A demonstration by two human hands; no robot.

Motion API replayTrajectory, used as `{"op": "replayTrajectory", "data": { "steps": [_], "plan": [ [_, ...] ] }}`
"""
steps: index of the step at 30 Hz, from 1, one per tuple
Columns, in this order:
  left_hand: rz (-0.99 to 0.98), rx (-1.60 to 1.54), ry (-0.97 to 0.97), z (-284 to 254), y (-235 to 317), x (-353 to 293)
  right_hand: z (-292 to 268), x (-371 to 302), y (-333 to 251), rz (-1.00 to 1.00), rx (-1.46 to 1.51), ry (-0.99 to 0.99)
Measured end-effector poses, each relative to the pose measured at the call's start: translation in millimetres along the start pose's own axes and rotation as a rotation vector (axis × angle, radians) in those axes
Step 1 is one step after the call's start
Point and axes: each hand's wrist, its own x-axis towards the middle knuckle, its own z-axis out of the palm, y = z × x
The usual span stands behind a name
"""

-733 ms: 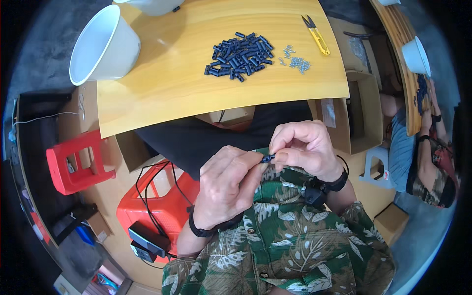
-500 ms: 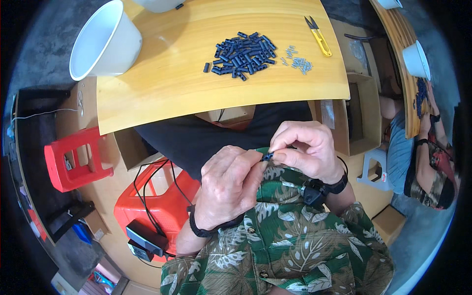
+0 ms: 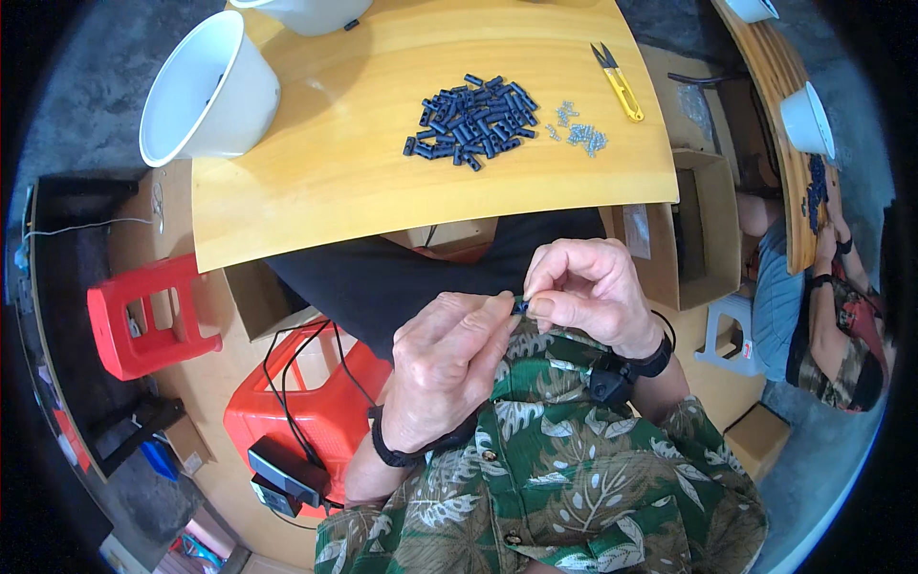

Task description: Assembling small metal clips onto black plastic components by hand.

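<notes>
Just beyond my shirt front, below the table edge, both hands meet at a small black plastic tube piece (image 3: pixel 519 307). My left hand (image 3: pixel 445 359) is closed, its thumb and forefinger pinching one end of it. My right hand (image 3: pixel 598 297) is closed too, its thumb and bent forefinger pinched at the other end. Fingertips cover most of the piece, and whether a screw is between them cannot be seen. On the table lies a heap of similar black tube pieces (image 3: pixel 475 120), with small silver screws (image 3: pixel 586 141) right of it.
Yellow-handled thread snips (image 3: pixel 622 86) lie on the wooden table (image 3: pixel 316 206) at the right. A white tub (image 3: pixel 258 100) stands at the left, dark bits inside. Red stools (image 3: pixel 330 430) and cardboard boxes (image 3: pixel 712 230) flank me. Another person's hands (image 3: pixel 832 230) work at a table far right.
My fingers have closed further around the black piece, so less of it shows. The view has shifted slightly, moving the table's contents a little down in the picture.
</notes>
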Motion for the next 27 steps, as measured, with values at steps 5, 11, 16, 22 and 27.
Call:
{"op": "replayTrajectory", "data": {
  "steps": [5,11,16,22,27],
  "plan": [
    [-0.027,0.014,-0.024,1,2,2,2,1,-2,-0.038,-0.079,0.010],
    [0.052,0.025,0.019,2,-8,4,1,6,-3,0.086,-0.046,-0.013],
    [0.063,-0.005,0.079,0,-10,2,5,12,-9,0.302,0.210,-0.083],
    [0.229,0.065,0.015,-1,-15,7,9,17,3,0.310,0.252,-0.236],
    [0.283,0.060,-0.001,-1,-17,4,9,14,20,0.425,0.597,-0.247]
  ]
}}
